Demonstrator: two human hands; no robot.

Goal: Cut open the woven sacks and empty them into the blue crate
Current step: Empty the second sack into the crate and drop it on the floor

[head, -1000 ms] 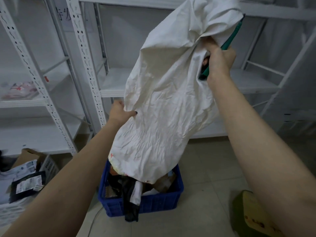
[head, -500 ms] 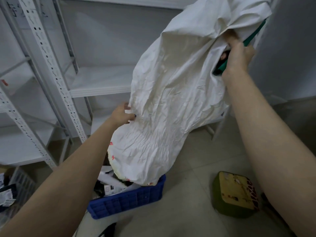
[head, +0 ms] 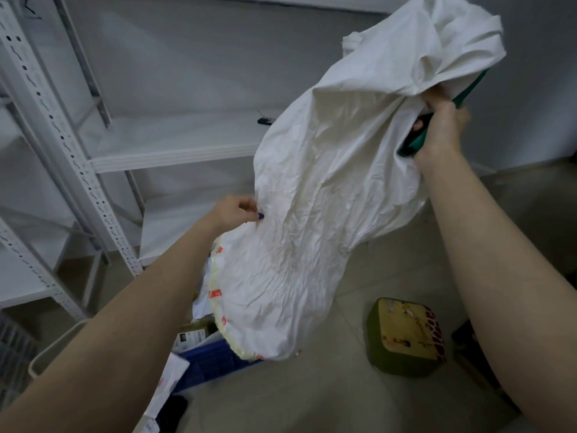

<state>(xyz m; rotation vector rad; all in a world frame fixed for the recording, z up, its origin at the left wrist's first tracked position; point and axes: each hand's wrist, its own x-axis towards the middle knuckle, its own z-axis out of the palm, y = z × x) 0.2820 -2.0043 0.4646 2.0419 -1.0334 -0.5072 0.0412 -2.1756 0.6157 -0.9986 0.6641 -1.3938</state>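
Since the earlier frame the view has swung, so the crate [head: 215, 354] now sits at the lower middle-left of the frame, mostly hidden behind the left forearm and the sack [head: 327, 214]. The sack's top has risen toward the upper right corner.

At far left stands the shelf rack [head: 62, 142], well apart from the work. Next comes the left hand [head: 232, 210], its grip pinching a fold of cloth on the sack's left side, about halfway down. Below it, packets [head: 199, 304] show at the sack's taped mouth, which hangs over the right end of the crate, nearly at its edge. At upper right the right hand [head: 440, 132] has its grip clenched round the bunched bottom of the sack, together with a green tool [head: 415, 142], probably the cutter. A green box [head: 406, 335] lies on the floor [head: 312, 401] at lower right, near the sack but apart from it.

The step looks like shaking out the last of the load, and the sack seems close to empty. To do it well:

- Steer the mouth leftward with the left hand, so it sits squarely over the crate and not at its rim.
- Keep the right hand high, so the cloth hangs steep and nothing lodges in the folds.
- Shake briefly, and mind the tool against the cloth and fingers.
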